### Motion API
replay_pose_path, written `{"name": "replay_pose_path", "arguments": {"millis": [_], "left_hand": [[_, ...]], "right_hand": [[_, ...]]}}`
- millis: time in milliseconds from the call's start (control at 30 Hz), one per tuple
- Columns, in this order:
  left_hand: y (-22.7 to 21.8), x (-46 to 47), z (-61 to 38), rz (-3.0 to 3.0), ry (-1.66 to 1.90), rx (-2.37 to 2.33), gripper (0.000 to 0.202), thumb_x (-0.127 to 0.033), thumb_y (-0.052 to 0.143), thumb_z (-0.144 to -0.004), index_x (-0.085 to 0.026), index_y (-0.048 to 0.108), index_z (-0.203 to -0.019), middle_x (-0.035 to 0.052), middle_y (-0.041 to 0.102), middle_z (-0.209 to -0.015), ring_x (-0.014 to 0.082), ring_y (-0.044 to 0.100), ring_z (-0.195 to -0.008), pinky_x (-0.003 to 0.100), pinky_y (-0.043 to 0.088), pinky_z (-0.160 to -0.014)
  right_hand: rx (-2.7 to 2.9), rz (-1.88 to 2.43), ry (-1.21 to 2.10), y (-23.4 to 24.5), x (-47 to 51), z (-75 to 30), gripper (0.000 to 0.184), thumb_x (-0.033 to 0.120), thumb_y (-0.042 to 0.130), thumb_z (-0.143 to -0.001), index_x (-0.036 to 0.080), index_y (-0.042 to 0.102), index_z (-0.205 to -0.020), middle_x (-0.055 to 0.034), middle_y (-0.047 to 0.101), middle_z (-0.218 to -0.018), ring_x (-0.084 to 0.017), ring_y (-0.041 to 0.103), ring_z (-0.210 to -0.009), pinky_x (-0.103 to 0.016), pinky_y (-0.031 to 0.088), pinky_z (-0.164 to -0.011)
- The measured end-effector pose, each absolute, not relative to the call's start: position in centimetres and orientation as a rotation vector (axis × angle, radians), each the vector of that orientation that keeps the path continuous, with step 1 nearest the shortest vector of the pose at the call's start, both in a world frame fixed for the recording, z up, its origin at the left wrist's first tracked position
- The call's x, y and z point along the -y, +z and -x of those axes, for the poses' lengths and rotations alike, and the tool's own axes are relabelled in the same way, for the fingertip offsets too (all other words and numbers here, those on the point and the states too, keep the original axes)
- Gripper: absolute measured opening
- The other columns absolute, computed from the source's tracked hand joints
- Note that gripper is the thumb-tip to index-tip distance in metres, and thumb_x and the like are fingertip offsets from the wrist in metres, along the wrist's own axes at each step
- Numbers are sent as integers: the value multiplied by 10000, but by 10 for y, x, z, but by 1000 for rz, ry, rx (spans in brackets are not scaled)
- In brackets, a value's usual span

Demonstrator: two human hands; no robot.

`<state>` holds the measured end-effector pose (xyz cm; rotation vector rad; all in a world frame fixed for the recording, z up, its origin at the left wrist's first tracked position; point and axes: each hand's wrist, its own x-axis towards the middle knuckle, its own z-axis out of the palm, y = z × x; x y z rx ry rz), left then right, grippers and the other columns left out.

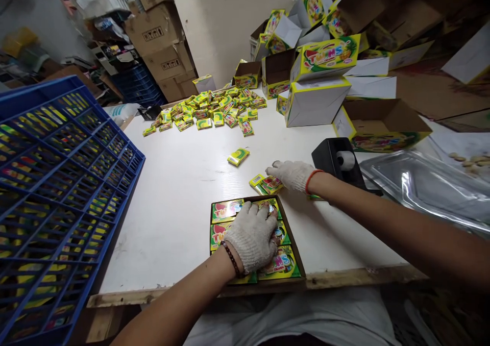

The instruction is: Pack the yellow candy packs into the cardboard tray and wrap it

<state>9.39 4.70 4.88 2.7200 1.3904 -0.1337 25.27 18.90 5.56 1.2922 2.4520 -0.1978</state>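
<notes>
Head view: boxed packs [282, 262] lie long axis crosswise, lettering upright, beneath left hand [252, 238], fingers spread; right hand [293, 175], fingers open.

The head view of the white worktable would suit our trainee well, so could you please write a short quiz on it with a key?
1. The left hand, in a white knitted glove, lies on: A, a clear plastic tray; B, yellow-and-green rectangular packs inside a shallow, brown-edged open box; C, the bare white tabletop.
2. True or false: the black tape dispenser is to the right of the large blue plastic crate in this view.
3. What colour is the thin band at the wrist of the white-gloved right hand?

Key: 1, B; 2, true; 3, orange-red.
</notes>
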Motion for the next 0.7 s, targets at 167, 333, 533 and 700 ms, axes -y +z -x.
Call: {"name": "replay_pose_path", "arguments": {"millis": [167,333,533,700], "left_hand": [[52,-53,-102,-2656,-205,-1386,337,-434,597,-851,-167,678,-1040,122,664,-1111,310,622,-1007,451,506,-890],[49,-56,-107,-2646,-185,-1305,448,-498,587,-871,-125,675,-1104,161,653,-1198,341,605,-1094,456,508,-914],[44,-69,-74,-2221,636,-1490,294,-267,427,-985,-208,658,-814,30,705,-864,173,657,-806,305,530,-758],[36,-68,-52,-2125,1151,-1616,155,-218,529,-928,-213,661,-845,57,727,-974,199,681,-998,338,541,-913]], "right_hand": [[-2444,-1289,-279,24,-196,-257,430,150,490,-918,205,553,-1339,-155,586,-1329,-306,625,-1131,-373,457,-834],[-2430,-1487,-321,48,-182,-273,405,296,549,-886,160,559,-1267,-173,607,-1240,-280,648,-996,-339,440,-738],[-2692,-1219,-523,109,-114,-289,226,298,626,-745,190,652,-942,-68,666,-892,-209,595,-751,-310,407,-651],[-2626,-911,-418,109,-62,-252,273,202,655,-691,177,722,-955,-136,689,-944,-292,636,-854,-372,439,-697]]}}
